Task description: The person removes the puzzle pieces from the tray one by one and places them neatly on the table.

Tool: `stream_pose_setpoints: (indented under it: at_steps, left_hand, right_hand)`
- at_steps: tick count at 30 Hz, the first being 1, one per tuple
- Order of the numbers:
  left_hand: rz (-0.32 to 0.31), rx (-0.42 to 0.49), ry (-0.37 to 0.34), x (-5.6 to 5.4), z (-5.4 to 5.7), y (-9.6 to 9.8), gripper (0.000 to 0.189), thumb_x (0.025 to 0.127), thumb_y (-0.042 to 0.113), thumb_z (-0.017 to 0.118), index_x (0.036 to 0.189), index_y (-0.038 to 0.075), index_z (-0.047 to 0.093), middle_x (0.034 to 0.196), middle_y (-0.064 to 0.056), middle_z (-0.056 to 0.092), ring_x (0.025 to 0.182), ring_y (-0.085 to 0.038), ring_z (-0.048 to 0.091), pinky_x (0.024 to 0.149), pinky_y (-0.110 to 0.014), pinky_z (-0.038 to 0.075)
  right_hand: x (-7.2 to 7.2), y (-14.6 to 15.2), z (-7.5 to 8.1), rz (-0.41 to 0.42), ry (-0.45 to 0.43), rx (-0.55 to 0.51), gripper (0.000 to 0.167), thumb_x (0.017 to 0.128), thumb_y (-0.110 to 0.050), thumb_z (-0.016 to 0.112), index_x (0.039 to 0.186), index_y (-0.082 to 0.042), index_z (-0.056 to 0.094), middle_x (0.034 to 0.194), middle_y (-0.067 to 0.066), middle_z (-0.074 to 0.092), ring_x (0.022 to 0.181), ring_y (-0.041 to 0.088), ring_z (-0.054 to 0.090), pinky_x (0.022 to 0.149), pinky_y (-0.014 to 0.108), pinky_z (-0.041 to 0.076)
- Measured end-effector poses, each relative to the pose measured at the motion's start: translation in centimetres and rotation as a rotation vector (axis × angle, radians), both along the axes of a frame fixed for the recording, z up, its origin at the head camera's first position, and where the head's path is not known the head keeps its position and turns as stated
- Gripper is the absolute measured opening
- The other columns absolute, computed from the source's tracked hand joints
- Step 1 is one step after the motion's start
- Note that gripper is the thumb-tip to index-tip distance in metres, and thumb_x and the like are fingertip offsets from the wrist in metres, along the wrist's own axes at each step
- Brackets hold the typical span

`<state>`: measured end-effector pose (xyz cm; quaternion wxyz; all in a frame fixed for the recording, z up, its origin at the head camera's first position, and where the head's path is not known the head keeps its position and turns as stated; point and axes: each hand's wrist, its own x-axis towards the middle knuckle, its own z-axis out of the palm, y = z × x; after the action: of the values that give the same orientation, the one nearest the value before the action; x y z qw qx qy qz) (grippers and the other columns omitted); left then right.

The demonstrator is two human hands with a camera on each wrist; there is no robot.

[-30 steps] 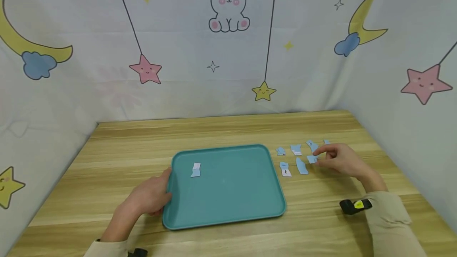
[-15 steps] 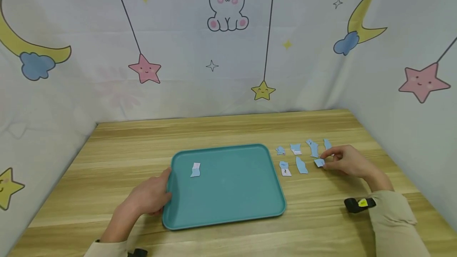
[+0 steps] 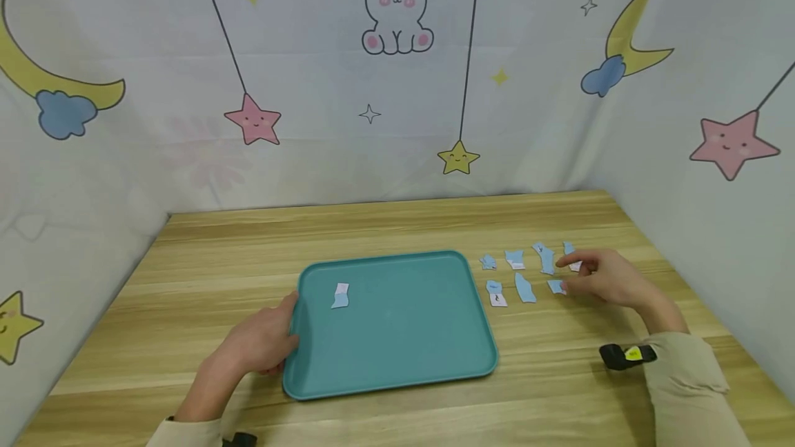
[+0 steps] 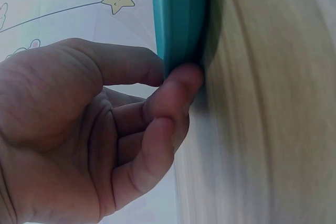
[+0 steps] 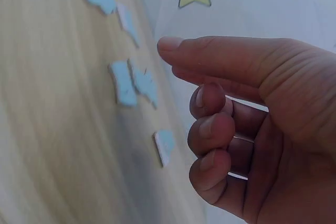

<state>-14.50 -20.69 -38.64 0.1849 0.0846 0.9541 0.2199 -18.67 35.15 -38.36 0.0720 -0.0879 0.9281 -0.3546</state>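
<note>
My left hand (image 3: 263, 336) grips the left rim of a teal tray (image 3: 397, 343). In the left wrist view, the thumb lies on one side of the tray edge (image 4: 181, 19) and the fingertips on the other. A torn-looking blue-and-white paper piece (image 3: 340, 295) lies in the tray's upper left. My right hand (image 3: 605, 281) hovers over the table with thumb and forefinger apart, just right of a small blue piece (image 3: 555, 287). Its fingers partly cover another piece (image 3: 568, 247) behind. The right wrist view shows nothing held in the hand (image 5: 262, 114).
More blue and white pieces, such as a leaf-shaped one (image 3: 524, 288) and one with a dark mark (image 3: 496, 294), lie in two loose rows right of the tray. A cartoon-printed curtain (image 3: 323, 88) rises behind and beside the wooden table (image 3: 248, 233).
My right hand has slid the small blue piece right and slightly toward me, then released it; its fingers have parted. The left hand and tray have stayed put.
</note>
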Motion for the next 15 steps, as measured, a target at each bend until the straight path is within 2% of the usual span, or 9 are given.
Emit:
stream_pose_setpoints:
  at_steps: [5, 8, 15]
  left_hand:
    - [0.004, 0.005, 0.001, 0.0, 0.0, -0.1, 0.076, 0.097, 0.004, 0.053, 0.161, -0.015, 0.018, 0.058, -0.007, 0.060, 0.045, -0.017, 0.056, 0.049, -0.031, 0.042]
    - [0.004, 0.005, 0.002, 0.0, 0.0, -0.1, 0.076, 0.096, 0.004, 0.053, 0.161, -0.015, 0.018, 0.058, -0.007, 0.060, 0.045, -0.018, 0.056, 0.049, -0.031, 0.043]
    - [-0.002, -0.008, 0.014, 0.1, 0.0, -0.1, 0.076, 0.097, 0.004, 0.053, 0.161, -0.015, 0.018, 0.058, -0.007, 0.060, 0.045, -0.017, 0.057, 0.050, -0.031, 0.042]
  right_hand:
    - [0.1, -1.6, 1.4, 0.026, 0.042, -0.001, 0.048, 0.093, -0.019, 0.080, 0.133, 0.002, 0.067, 0.077, 0.003, 0.056, 0.049, 0.007, 0.040, 0.049, 0.026, 0.039]
    - [0.2, -2.6, 2.0, 0.048, 0.059, 0.004, 0.048, 0.093, -0.018, 0.079, 0.135, 0.001, 0.067, 0.077, 0.003, 0.059, 0.051, 0.006, 0.043, 0.050, 0.026, 0.040]
    - [0.4, -4.3, 2.6, 0.066, 0.055, -0.023, 0.049, 0.094, -0.018, 0.079, 0.137, 0.002, 0.065, 0.078, 0.004, 0.060, 0.054, 0.009, 0.048, 0.052, 0.027, 0.044]
